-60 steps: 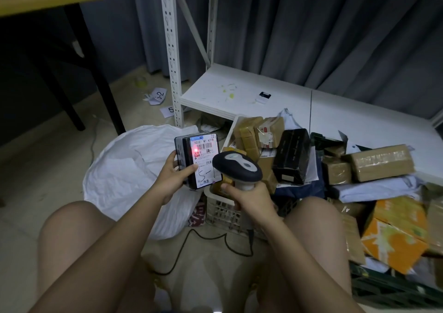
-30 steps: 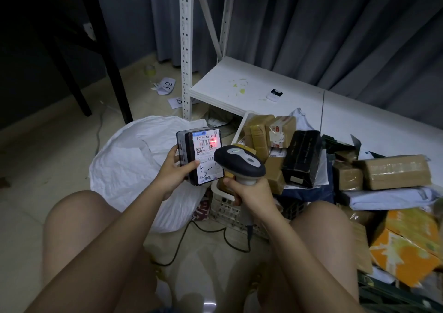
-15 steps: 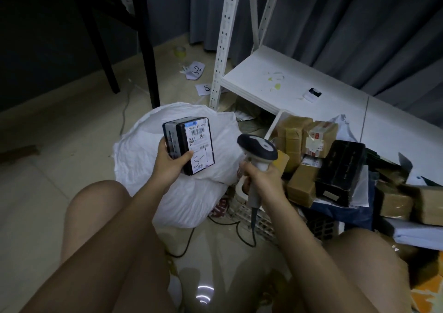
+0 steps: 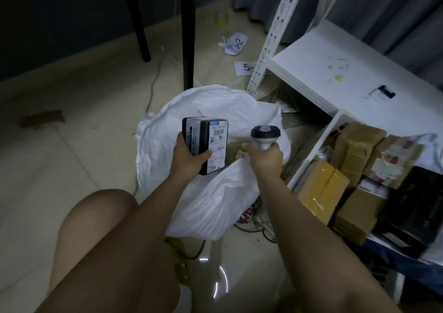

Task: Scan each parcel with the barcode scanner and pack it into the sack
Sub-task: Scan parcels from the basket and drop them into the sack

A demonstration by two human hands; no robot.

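I see a small black box-shaped parcel (image 4: 205,145) held upright in my left hand (image 4: 189,158). Its facing side carries a white shipping label with barcodes and a handwritten mark; the print is too blurred to read. My fingers wrap behind the parcel's left side and my thumb presses across its lower front, so the parcel sits clamped between them, above the open mouth of a crumpled white sack (image 4: 203,169) on the tiled floor. Just right of the parcel, apart from it, my right hand (image 4: 265,155) curls around the grip of a barcode scanner (image 4: 265,135), its dark head pointing up. A brown parcel (image 4: 236,151) shows partly inside the sack, mostly hidden by my hands. More boxes (image 4: 354,169) are stacked at right, blurred.
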